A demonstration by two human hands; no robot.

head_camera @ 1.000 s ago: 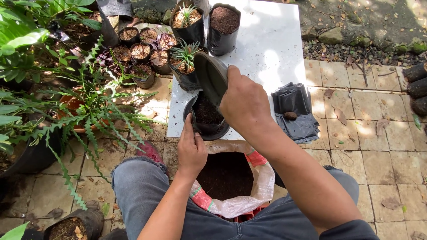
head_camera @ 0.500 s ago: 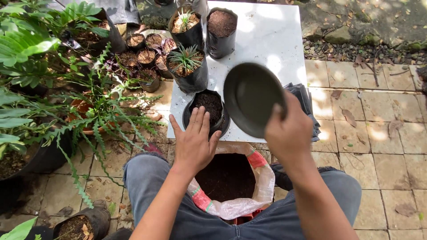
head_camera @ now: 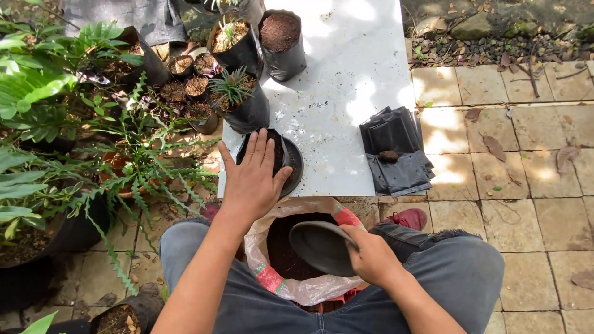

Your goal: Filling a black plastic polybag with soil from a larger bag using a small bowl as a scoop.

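- Since half a second ago, right hand [head_camera: 370,256] has carried the dark shallow dish [head_camera: 318,246] from up over the counter [head_camera: 346,93] down into the mouth of the open soil sack [head_camera: 309,287] between the knees; left hand [head_camera: 250,179] has stayed on the filled bag.
- Left hand: flat, fingers spread, palm pressing the top of the black soil-filled grow bag [head_camera: 278,151], which stands in a round black saucer [head_camera: 296,167] at the near edge of the counter.
- Right hand: closed on the dish rim, thumb on top; dish tilted, hollow facing away from the body, long axis running left to right over the dark soil.
- Key relation: sack lies directly below and nearer than the grow bag; dish sits just behind and below the left hand, apart from it.
- Surface: white slab, sunlit, flecked with soil crumbs.
- Around: folded black bags [head_camera: 396,151] at the right edge; potted spiky plant [head_camera: 238,93] and another filled bag [head_camera: 281,40] farther back; ferns [head_camera: 142,161] to the left; paving tiles [head_camera: 526,161] beyond.
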